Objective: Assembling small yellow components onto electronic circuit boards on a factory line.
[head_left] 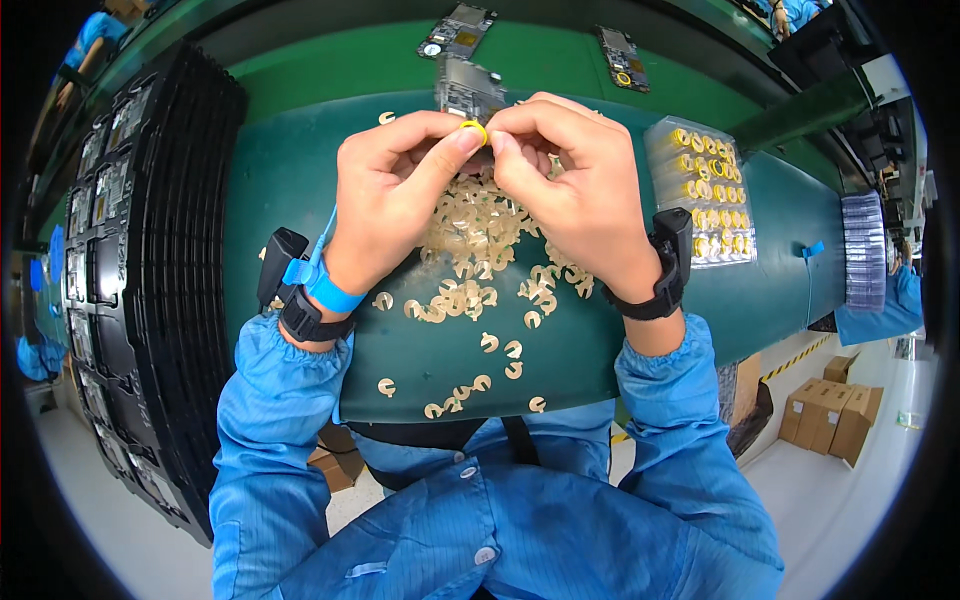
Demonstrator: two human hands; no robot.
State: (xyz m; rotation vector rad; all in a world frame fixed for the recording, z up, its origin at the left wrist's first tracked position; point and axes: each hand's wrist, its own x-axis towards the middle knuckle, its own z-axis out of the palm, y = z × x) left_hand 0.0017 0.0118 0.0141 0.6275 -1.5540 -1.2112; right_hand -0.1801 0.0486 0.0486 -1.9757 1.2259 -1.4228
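Note:
A small yellow ring [476, 127] is held up between my two hands over the far middle of the table. My left hand [385, 195] pinches it between thumb and forefinger. My right hand [580, 195] closes thumb and forefinger at the ring's right side. Just beyond the fingertips is a circuit board [470, 85], slightly blurred and partly hidden by my hands; I cannot tell what bears it. Below my hands lies a heap of small cream C-shaped pieces [470, 235], with more scattered toward the near edge.
Two more circuit boards, one at the back middle [460, 30] and one farther right [622, 60], lie on the green surface. A clear tray [660, 150] of yellow rings stands right. Stacked black trays [185, 220] rise at left; stacked clear trays [863, 250] stand far right.

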